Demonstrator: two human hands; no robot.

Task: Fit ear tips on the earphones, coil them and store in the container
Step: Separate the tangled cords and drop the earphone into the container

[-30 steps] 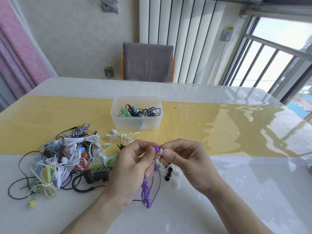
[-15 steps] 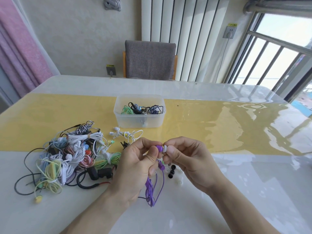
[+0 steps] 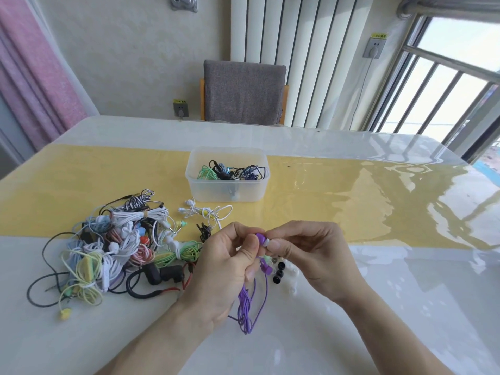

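Since the earlier frame both hands sit a little lower, otherwise unchanged. At nine o'clock lies the tangled multicoloured earphone pile point(image 3: 108, 250); at centre the left hand point(image 3: 230, 266) pinches the purple wired earphone point(image 3: 260, 237), cord dangling, while the right hand point(image 3: 311, 255) pinches a small white ear tip point(image 3: 266, 242) against it. The clear plastic container point(image 3: 227, 175) sits at twelve o'clock.

On the table point(image 3: 351, 307), the container point(image 3: 227, 189) sits at twelve o'clock from the hands, earphones inside. A tangled earphone pile point(image 3: 113, 247) lies at nine o'clock. Loose ear tips point(image 3: 284, 274) lie just under the hands, and a chair point(image 3: 243, 96) stands behind the table.
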